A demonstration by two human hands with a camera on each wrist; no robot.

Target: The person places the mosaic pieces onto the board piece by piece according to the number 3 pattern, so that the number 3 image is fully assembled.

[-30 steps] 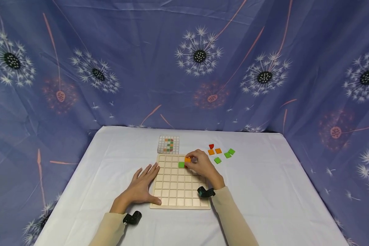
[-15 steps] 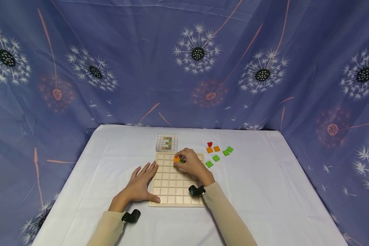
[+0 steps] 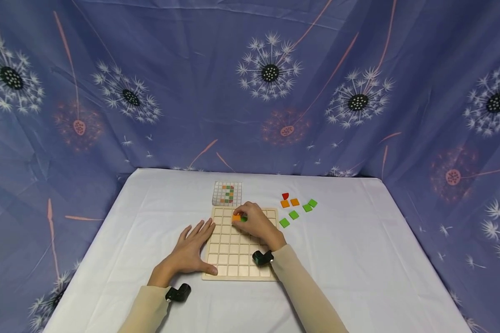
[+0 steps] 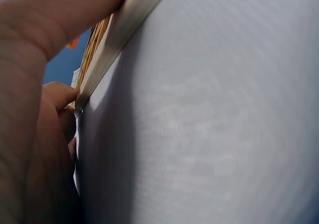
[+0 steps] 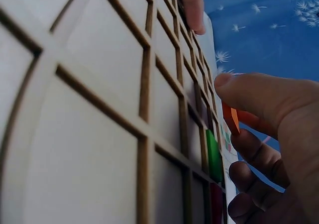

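My right hand (image 3: 256, 221) pinches an orange tile (image 3: 236, 218) over the wooden grid board (image 3: 234, 259); its compartments hold a green tile (image 5: 213, 155) and a red piece (image 5: 216, 205). My left hand (image 3: 190, 252), fingers spread, touches the edge.

– Where is the grid board (image 3: 234, 249) placed?
– On the table (image 3: 358, 259). The pattern card (image 3: 227, 194) is laid behind its left half; the curtain (image 3: 216, 92) is hung behind everything.
– And to the board's right?
– Six square tiles (image 3: 293, 215) are scattered there, with a quarter-round tile (image 3: 285, 196) placed behind them.
– The hands?
– The board's left side is touched by the left hand (image 3: 186, 254). Over the back rows, an upper tile (image 3: 236, 218) is held by the right hand (image 3: 257, 223), just left of a set tile (image 5: 213, 154).
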